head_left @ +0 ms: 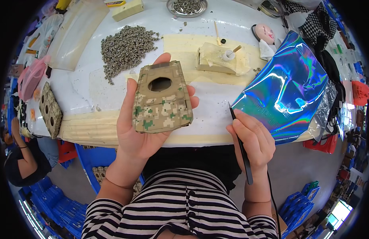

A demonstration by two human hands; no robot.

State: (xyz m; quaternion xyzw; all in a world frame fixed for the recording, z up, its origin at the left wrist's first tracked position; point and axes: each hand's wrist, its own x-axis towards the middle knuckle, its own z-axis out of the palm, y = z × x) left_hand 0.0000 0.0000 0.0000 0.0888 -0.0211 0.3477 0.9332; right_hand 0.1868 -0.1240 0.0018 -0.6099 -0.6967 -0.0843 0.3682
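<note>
My left hand (130, 133) is closed around a camouflage-patterned shell (163, 113), tan with green and white blocks and a round hole near its far end. It looks like the upper body of a toy vehicle, and I hold it above the near edge of the table. Between the thumb and fingers of my right hand (254, 137) is a pair of black tweezers (242, 149), their tips pointing away from me. Those tips hover near a few tiny specks on the white surface, beside a shiny iridescent blue sheet (290, 87). Whether the tips pinch anything is too small to tell.
A heap of small grey metallic parts (126, 47) lies at the far left, more in a round dish (187, 7). Behind the tweezers stands a cream block with a small glue pot (228, 55). A camouflage piece with round holes (51, 111) rests left. Another person (29, 159) sits at left.
</note>
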